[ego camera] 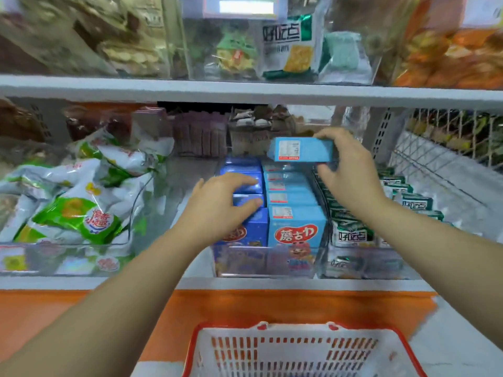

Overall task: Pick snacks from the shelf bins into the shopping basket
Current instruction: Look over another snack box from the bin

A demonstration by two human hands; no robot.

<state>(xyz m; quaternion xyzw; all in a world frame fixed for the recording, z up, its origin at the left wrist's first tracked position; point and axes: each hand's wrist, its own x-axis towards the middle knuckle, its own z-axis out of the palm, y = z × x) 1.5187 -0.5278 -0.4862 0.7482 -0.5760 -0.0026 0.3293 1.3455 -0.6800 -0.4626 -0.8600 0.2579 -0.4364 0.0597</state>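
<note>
Here's the light box (300,149): pale blue carton with a white printed label and a red strip near its left end. It's up in the air above the back of the clear bin (269,263), clear of the row of matching boxes (295,224) standing there. The right hand (351,170) has it by the right end, fingers curled over the top edge and thumb tucked underneath, wrist reaching in from the right. The box lies on its side with its long axis running left to right along the shelf (136,281), nearly level, the labelled face turned toward the camera.

Over to the left hand (217,205): it's down in the bin's left column, palm down, with fingers above and thumb below the top of a dark box (249,190), pinching it in place. That deep-blue box stands upright among its neighbours.

Green packets (353,235) line the next bin to the right, and white-and-green bags (76,208) fill the bin at the left. The red-rimmed basket (299,349) sits below the shelf's front edge.
</note>
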